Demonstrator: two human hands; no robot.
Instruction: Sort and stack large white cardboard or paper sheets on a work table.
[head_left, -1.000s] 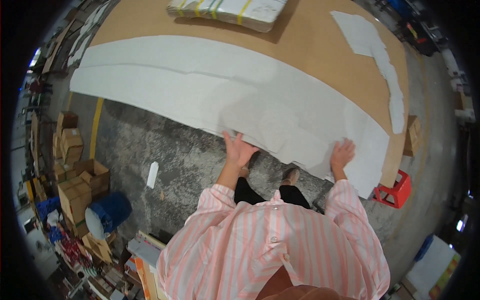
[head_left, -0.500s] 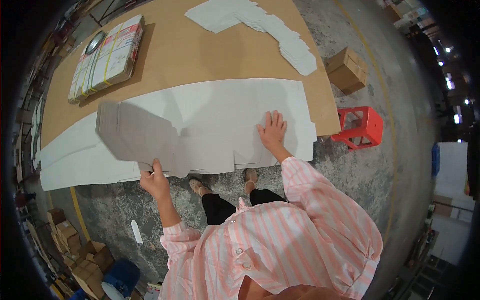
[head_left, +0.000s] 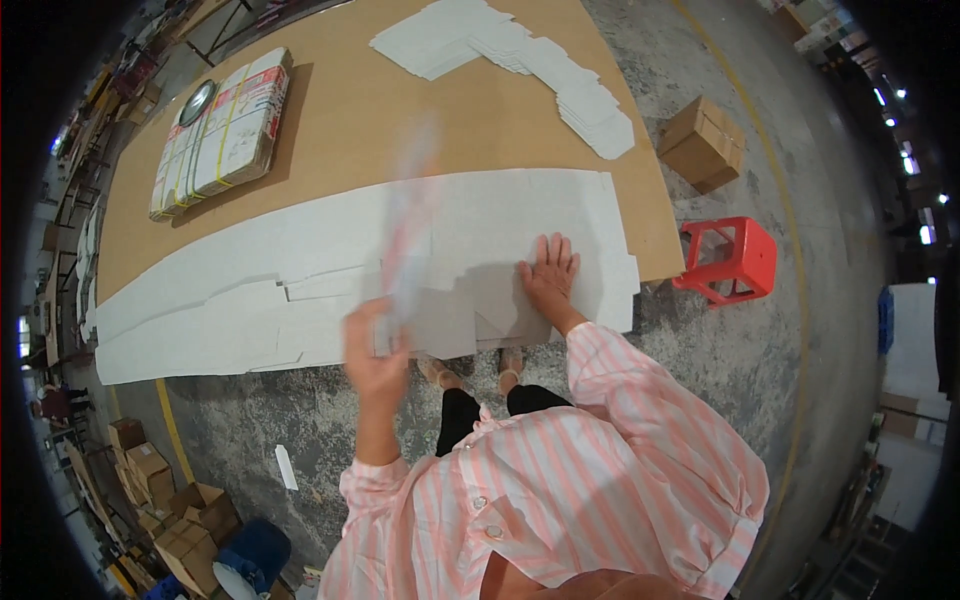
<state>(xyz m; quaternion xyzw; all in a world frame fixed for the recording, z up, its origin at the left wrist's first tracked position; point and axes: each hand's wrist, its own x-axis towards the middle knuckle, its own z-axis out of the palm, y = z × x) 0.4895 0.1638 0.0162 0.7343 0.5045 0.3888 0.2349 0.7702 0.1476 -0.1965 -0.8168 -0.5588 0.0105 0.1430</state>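
Note:
White die-cut card sheets (head_left: 350, 210) lie overlapping in a long row along the table's near edge. My right hand (head_left: 550, 275) rests flat on their right part, fingers spread. Closed around the lower end of a raised card sheet (head_left: 405, 230), my left hand (head_left: 378, 350) is above the near edge of the row. That sheet stands nearly edge-on and is smeared by motion; a reddish patch shows on it. Whether it is one sheet or a few, I cannot tell.
On the brown tabletop (head_left: 340, 120) sit a strapped bundle of card (head_left: 225, 130) with a round metal dish (head_left: 198, 103) and fanned white card pieces (head_left: 530, 55). Right of the table stand a carton (head_left: 700, 145) and a red stool (head_left: 738, 260). More boxes (head_left: 190, 540) stand lower left.
My left hand has moved right and swung the card from a tilted, grey-faced position to nearly edge-on. Stepped edges of the sheets beneath now show. My right hand stays flat on the sheets.

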